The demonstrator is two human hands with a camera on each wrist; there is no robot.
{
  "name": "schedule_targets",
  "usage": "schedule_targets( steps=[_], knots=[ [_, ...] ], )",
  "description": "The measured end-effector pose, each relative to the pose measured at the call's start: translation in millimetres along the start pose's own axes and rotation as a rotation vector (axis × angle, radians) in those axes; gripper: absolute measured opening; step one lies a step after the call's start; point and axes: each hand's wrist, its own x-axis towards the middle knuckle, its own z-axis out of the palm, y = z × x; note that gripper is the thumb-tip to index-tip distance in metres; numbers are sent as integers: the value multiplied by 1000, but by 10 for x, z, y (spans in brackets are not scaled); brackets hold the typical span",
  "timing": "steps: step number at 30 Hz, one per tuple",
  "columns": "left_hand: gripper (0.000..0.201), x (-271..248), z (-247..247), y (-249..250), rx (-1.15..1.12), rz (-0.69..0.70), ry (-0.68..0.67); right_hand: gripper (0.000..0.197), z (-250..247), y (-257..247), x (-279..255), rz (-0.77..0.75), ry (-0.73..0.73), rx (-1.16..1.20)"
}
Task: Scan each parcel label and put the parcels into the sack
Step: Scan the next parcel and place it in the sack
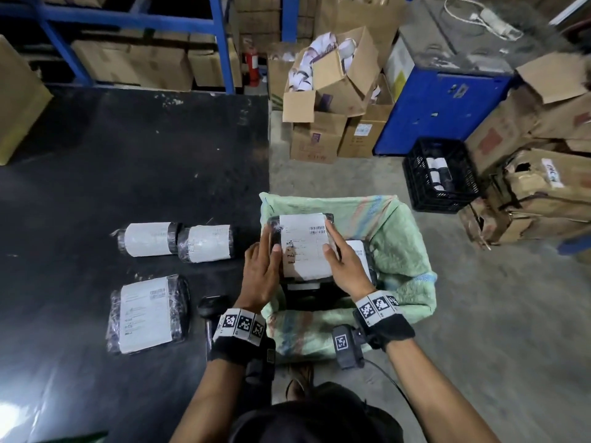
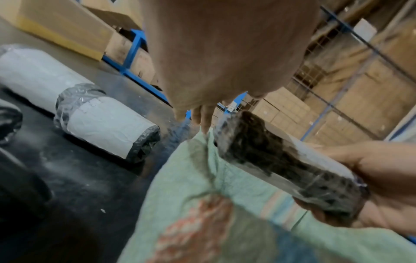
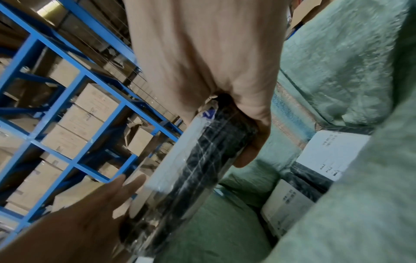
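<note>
We hold the parcel [image 1: 305, 247] label-up over the open sack [image 1: 403, 251], right hand [image 1: 347, 266] fingers pinching its edge, left hand [image 1: 260, 276] fingers straight against its side, probably to lower it flat onto the parcels already inside.

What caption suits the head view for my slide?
Both hands, left hand and right hand, lower a labelled parcel into the green sack; three parcels wait on the black mat.

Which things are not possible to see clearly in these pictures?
- Label text on the held parcel: head view, too small to read.
- Bottom of the sack: head view, hidden by the held parcel and both hands.
- Scanner: head view, partly behind the left hand and its wristband.
- Right hand fingertips: right wrist view, hidden behind the parcel.
</note>
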Motion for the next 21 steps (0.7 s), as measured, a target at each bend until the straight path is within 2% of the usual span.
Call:
schedule_targets(
  steps=[1,4,5,10,14,17,21],
  knots=[
    [62,4,43,-103,64,-3,11,55,-35,69,43,33,-25,-31],
    [88,20,192,-479,276,-45,-18,56,-132,278,207,122,-96,-131],
    [89,0,245,-526,320,-61,-39,57,-156,366,279,139,-119,-155],
    [72,-194,398,-490,401,-44,-26,56,-167,671,638,343,-270,-333],
    [68,-185,380,-535,384,-49,-8,56,-152,784,896,407,-359,-388],
    [71,-194,373,-551,361,-22,-17,57,-100,956,1022,465,-388,-413],
    [74,-205,353,-567,354,-26,-40,57,59,1110,1022,492,-338,-439]
  ],
)
